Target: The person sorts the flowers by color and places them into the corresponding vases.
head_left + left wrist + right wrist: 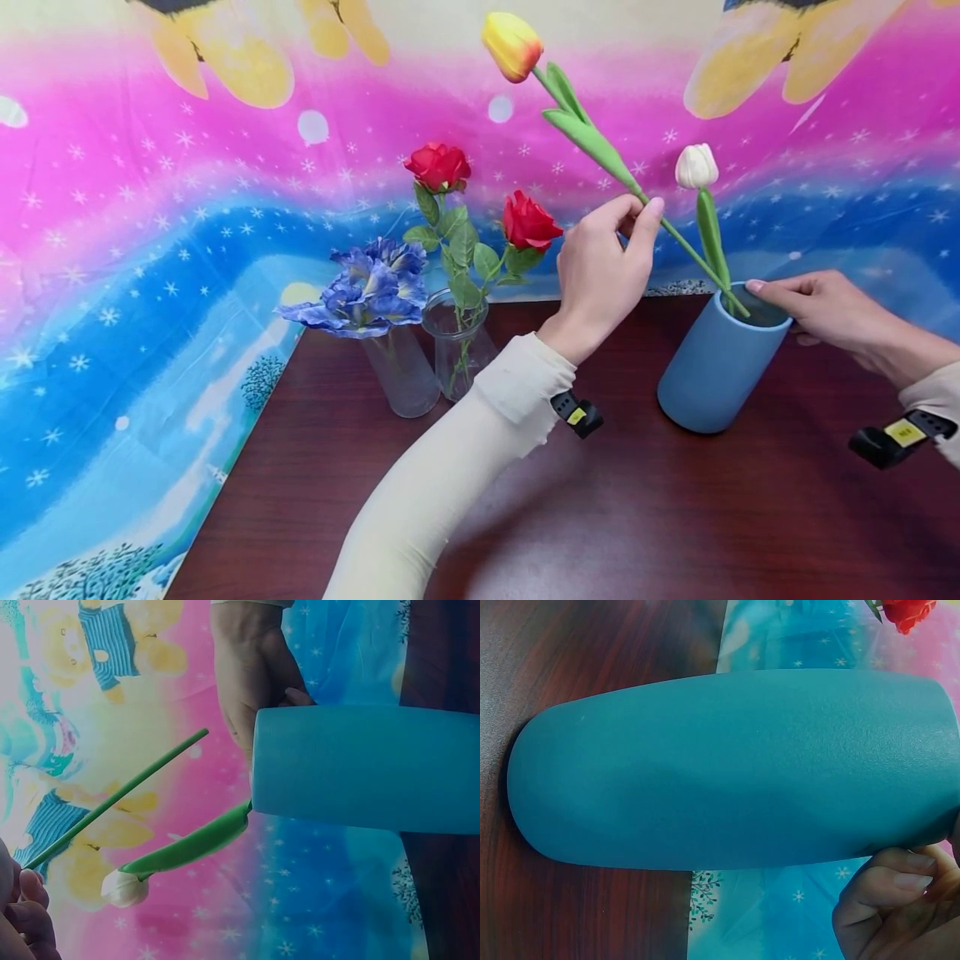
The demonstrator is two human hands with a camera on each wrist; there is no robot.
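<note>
My left hand [606,271] pinches the green stem of a yellow-orange tulip [513,47] between thumb and fingers, bloom up and to the left. The bare stem end overlaps the mouth of a blue vase [720,367] in the head view; in the left wrist view that stem [120,796] ends in the air short of the rim. A white tulip [697,167] stands in the same vase. At the vase's right side, my right hand [847,317] grips the rim, thumb at the top edge and curled fingers [900,889] against the outer wall.
Left of my left hand, a clear glass vase [454,329] holds two red roses [438,167]. Beside it stands a frosted vase [405,379] with blue flowers [375,287]. A printed cloth [225,250] hangs behind the dark wooden table [615,517].
</note>
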